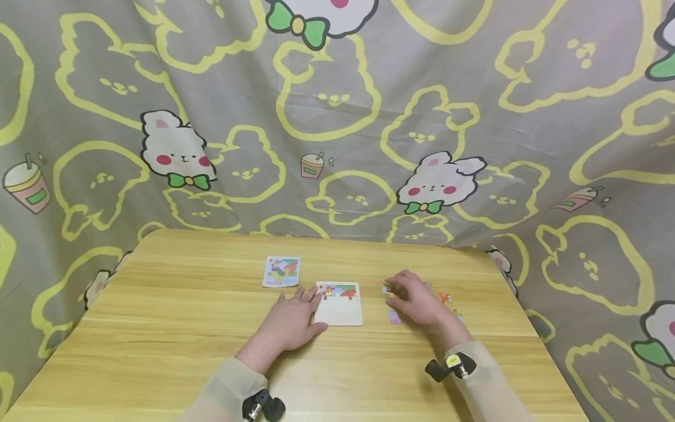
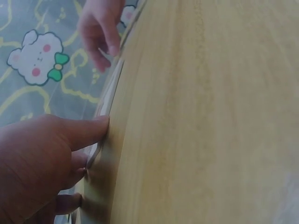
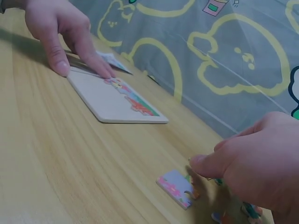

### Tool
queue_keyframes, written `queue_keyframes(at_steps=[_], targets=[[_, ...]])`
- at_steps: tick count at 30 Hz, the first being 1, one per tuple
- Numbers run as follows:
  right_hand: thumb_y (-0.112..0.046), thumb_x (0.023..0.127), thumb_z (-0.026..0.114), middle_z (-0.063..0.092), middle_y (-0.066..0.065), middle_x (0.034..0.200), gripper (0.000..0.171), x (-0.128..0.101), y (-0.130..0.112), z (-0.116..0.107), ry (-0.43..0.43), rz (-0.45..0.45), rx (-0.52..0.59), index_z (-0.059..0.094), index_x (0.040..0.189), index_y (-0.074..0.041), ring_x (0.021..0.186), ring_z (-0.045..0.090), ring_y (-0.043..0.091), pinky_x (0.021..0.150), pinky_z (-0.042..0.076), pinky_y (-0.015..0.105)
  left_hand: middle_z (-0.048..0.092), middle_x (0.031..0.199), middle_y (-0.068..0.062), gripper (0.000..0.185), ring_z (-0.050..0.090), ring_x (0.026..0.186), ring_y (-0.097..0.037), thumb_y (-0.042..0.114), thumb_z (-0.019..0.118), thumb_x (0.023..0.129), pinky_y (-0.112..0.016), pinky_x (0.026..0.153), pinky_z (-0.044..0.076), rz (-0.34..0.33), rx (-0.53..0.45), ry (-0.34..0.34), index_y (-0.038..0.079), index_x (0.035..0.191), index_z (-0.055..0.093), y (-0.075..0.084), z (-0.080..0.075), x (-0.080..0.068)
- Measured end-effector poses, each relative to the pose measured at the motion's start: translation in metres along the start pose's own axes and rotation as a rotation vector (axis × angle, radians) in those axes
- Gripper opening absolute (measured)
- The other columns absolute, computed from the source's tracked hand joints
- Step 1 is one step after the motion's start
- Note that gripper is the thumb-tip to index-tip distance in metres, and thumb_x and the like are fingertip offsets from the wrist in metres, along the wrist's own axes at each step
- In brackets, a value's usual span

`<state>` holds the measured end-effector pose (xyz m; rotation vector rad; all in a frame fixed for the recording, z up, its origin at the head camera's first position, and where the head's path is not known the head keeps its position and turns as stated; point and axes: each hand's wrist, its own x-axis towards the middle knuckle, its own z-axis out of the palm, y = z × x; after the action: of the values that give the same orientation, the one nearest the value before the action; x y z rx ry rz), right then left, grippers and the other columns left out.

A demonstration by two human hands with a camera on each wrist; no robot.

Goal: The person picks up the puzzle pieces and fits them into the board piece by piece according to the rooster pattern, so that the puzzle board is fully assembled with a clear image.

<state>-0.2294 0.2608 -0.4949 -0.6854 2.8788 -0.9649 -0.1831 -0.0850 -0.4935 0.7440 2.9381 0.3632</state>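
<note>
A white puzzle board lies on the table, its top row filled with colourful pieces and its lower part bare white. My left hand rests along the board's left side, fingertips at the upper left and thumb by the near corner. To the right of the board, my right hand hovers low over loose puzzle pieces, thumb and fingers bent and apart. A bluish piece shows by its fingertips. Nearer me lies a lilac piece with pink flowers. The hand partly hides other pieces.
A picture card with a colourful bird lies behind and left of the board. Several more pieces lie right of my right hand. Behind the wooden table hangs a grey patterned curtain, which also flanks both sides.
</note>
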Motion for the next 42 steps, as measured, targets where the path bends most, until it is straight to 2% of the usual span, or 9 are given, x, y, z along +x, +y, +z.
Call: queue_keyframes(at_steps=[5, 10, 19, 22, 26, 31, 35, 38, 42], targets=[[-0.014, 0.098, 0.077, 0.068, 0.002, 0.118, 0.035, 0.000, 0.004, 0.002, 0.020, 0.016, -0.016, 0.070, 0.131, -0.004, 0.117, 0.060, 0.031, 0.099, 0.031, 0.066, 0.042, 0.165, -0.013, 0.073, 0.040, 0.150, -0.044, 0.055, 0.063, 0.103, -0.071, 0.112, 0.036, 0.005, -0.003, 0.002, 0.005, 0.156, 0.053, 0.000, 0.002, 0.001], [-0.012, 0.098, 0.077, 0.067, 0.002, 0.117, 0.036, -0.001, 0.005, 0.005, 0.036, 0.060, 0.007, 0.068, 0.131, -0.003, 0.115, 0.063, 0.030, 0.101, 0.028, 0.067, 0.042, 0.165, -0.012, 0.073, 0.039, 0.150, -0.043, 0.055, 0.062, 0.103, -0.071, 0.112, 0.036, 0.006, 0.001, 0.003, 0.006, 0.156, 0.053, 0.001, 0.003, 0.001], [-0.010, 0.097, 0.078, 0.065, 0.000, 0.110, 0.023, -0.003, 0.007, 0.007, 0.057, 0.070, 0.030, 0.070, 0.118, -0.009, 0.097, 0.058, 0.021, 0.092, 0.027, 0.056, 0.042, 0.165, -0.012, 0.073, 0.039, 0.150, -0.043, 0.055, 0.062, 0.103, -0.070, 0.112, 0.036, 0.004, 0.004, 0.001, 0.006, 0.156, 0.053, 0.002, 0.001, 0.001], [-0.011, 0.097, 0.079, 0.066, 0.001, 0.110, 0.025, -0.003, 0.008, 0.009, 0.068, 0.072, 0.026, 0.068, 0.120, -0.009, 0.097, 0.059, 0.021, 0.093, 0.028, 0.054, 0.042, 0.166, -0.012, 0.073, 0.039, 0.150, -0.043, 0.055, 0.062, 0.103, -0.070, 0.112, 0.036, 0.002, 0.004, 0.000, 0.006, 0.156, 0.053, 0.002, 0.001, 0.001], [-0.016, 0.098, 0.079, 0.064, 0.003, 0.112, 0.028, -0.003, 0.009, 0.009, 0.074, 0.103, 0.003, 0.069, 0.122, -0.008, 0.100, 0.059, 0.023, 0.096, 0.027, 0.063, 0.042, 0.165, -0.012, 0.073, 0.039, 0.150, -0.043, 0.055, 0.063, 0.103, -0.070, 0.112, 0.036, -0.002, 0.001, 0.000, 0.005, 0.156, 0.053, 0.002, 0.000, 0.001], [-0.020, 0.098, 0.079, 0.061, 0.003, 0.112, 0.020, -0.002, 0.010, 0.009, 0.067, 0.141, -0.010, 0.071, 0.114, -0.012, 0.099, 0.057, 0.023, 0.097, 0.025, 0.069, 0.042, 0.165, -0.013, 0.073, 0.039, 0.150, -0.043, 0.054, 0.063, 0.103, -0.071, 0.112, 0.036, -0.004, -0.005, 0.000, 0.005, 0.156, 0.053, 0.001, 0.001, 0.000], [-0.013, 0.097, 0.080, 0.068, -0.001, 0.108, 0.020, -0.002, 0.008, 0.010, 0.073, 0.094, 0.007, 0.071, 0.114, -0.013, 0.091, 0.058, 0.017, 0.094, 0.038, 0.056, 0.041, 0.166, -0.013, 0.073, 0.039, 0.150, -0.043, 0.054, 0.063, 0.103, -0.071, 0.112, 0.036, -0.003, -0.012, -0.001, 0.005, 0.156, 0.053, 0.001, 0.000, 0.000], [-0.007, 0.096, 0.078, 0.072, -0.002, 0.109, 0.023, -0.002, 0.007, 0.012, 0.077, 0.048, 0.032, 0.071, 0.118, -0.010, 0.088, 0.060, 0.015, 0.082, 0.050, 0.040, 0.041, 0.166, -0.013, 0.073, 0.039, 0.150, -0.043, 0.054, 0.063, 0.103, -0.071, 0.112, 0.035, -0.002, -0.015, 0.001, 0.005, 0.156, 0.053, 0.001, 0.000, -0.001], [-0.004, 0.097, 0.076, 0.068, 0.000, 0.109, 0.027, -0.003, 0.007, 0.015, 0.081, 0.030, 0.050, 0.069, 0.123, -0.005, 0.088, 0.058, 0.014, 0.077, 0.051, 0.031, 0.041, 0.166, -0.013, 0.073, 0.039, 0.150, -0.044, 0.054, 0.063, 0.103, -0.071, 0.112, 0.035, -0.003, -0.021, 0.001, 0.005, 0.156, 0.053, 0.001, -0.001, -0.001]])
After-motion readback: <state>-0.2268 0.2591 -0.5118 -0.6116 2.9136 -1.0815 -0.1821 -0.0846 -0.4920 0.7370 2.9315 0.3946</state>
